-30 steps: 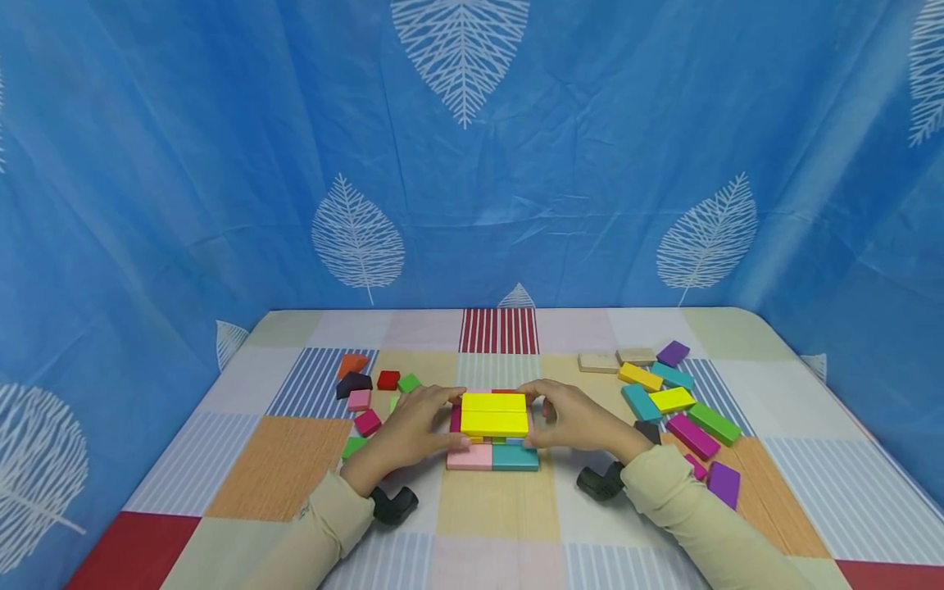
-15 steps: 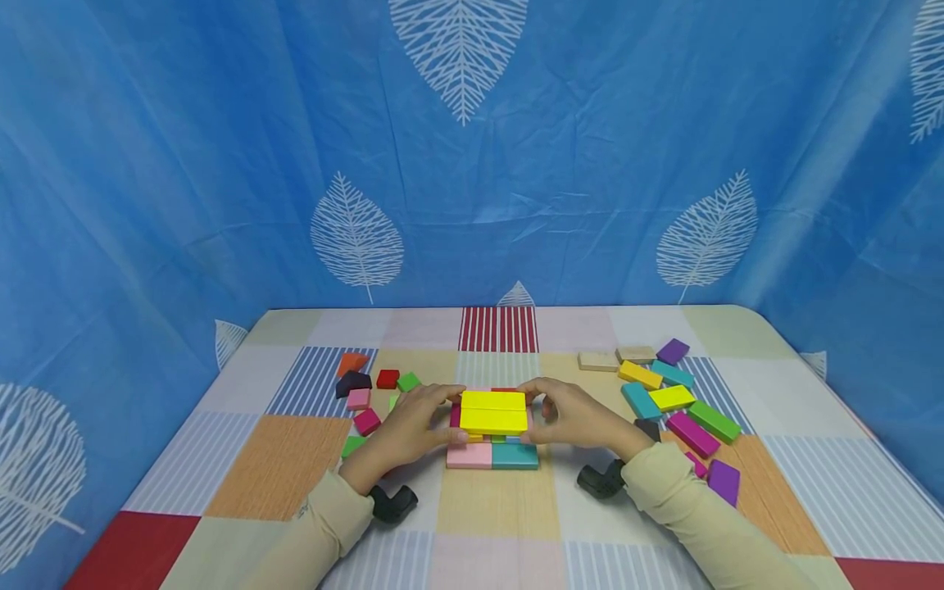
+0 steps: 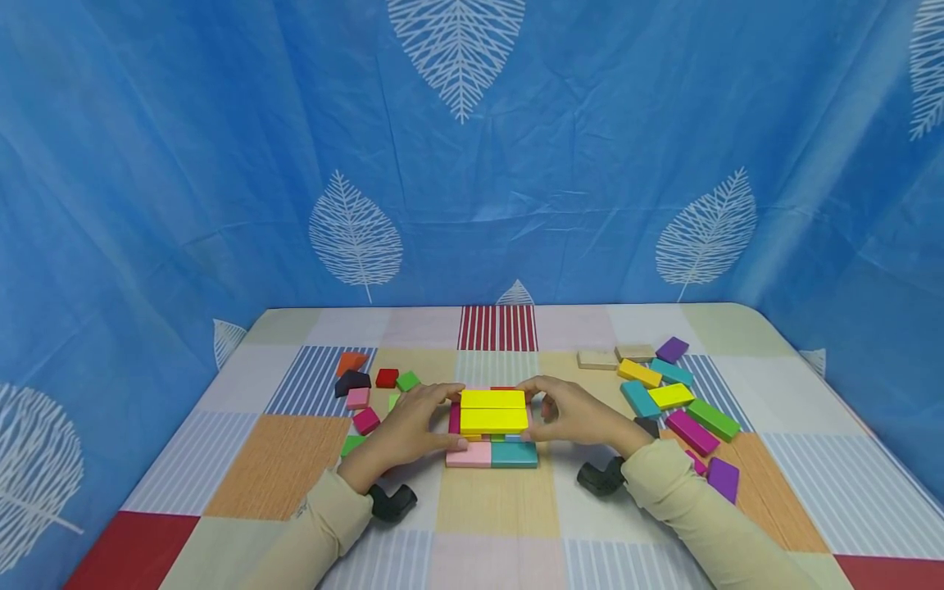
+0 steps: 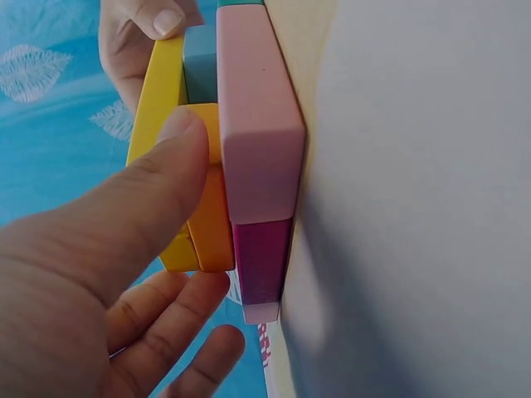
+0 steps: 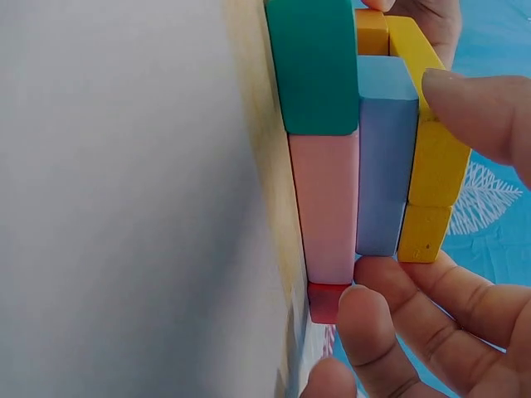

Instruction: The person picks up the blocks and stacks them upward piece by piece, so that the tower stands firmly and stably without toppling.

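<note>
A low stack of coloured building blocks stands on the table in front of me. Two yellow blocks (image 3: 492,411) lie side by side on top. Beneath them, an orange block (image 4: 213,224) at the left and a blue block (image 5: 387,166) at the right run front to back. The bottom layer shows a pink block (image 3: 469,456), a teal block (image 3: 515,456) and others. My left hand (image 3: 413,422) pinches the left end, thumb in front by the orange block, fingers behind. My right hand (image 3: 571,414) pinches the right end, thumb on the front yellow block, fingers behind.
Loose blocks lie left of the stack, among them a red block (image 3: 387,378) and a dark block (image 3: 352,383). More lie at the right, such as a green block (image 3: 713,419) and a purple block (image 3: 723,479). A blue curtain (image 3: 472,205) hangs behind the table.
</note>
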`<state>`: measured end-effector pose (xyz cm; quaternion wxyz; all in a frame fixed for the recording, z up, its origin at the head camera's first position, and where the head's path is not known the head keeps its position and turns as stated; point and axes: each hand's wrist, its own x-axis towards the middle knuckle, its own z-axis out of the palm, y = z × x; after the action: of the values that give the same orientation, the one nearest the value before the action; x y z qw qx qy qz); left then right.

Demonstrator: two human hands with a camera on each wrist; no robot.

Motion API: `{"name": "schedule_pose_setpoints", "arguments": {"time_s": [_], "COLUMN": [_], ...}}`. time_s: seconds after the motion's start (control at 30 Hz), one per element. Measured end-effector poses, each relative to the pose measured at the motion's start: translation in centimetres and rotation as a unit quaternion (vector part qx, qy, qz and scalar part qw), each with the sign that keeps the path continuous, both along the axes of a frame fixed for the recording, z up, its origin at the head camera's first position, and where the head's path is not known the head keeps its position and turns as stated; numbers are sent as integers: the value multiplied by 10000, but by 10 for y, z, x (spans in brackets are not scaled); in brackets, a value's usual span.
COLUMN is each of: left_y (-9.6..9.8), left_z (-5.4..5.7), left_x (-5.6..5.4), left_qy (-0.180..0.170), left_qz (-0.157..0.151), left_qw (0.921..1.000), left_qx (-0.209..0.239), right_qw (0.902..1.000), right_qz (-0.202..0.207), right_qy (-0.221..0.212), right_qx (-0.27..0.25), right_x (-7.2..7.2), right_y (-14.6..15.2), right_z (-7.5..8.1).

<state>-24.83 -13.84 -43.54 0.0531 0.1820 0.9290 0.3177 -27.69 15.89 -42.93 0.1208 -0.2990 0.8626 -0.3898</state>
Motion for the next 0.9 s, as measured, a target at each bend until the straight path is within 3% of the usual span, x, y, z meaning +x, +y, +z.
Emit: {"name": "schedule_pose_setpoints", "arguments": {"time_s": [0.9], "left_y": [-2], "left_z": [4], "left_x": [0], "left_qy": [-66], "left_qz": [-133], "left_qw": [9998], "left_qx": [154], "right_qw": [9999], "right_qz": [125], "right_qy": [-72], "right_qx": [-70], "right_x": [-3], "right_y": [6], "right_z": [0]}}
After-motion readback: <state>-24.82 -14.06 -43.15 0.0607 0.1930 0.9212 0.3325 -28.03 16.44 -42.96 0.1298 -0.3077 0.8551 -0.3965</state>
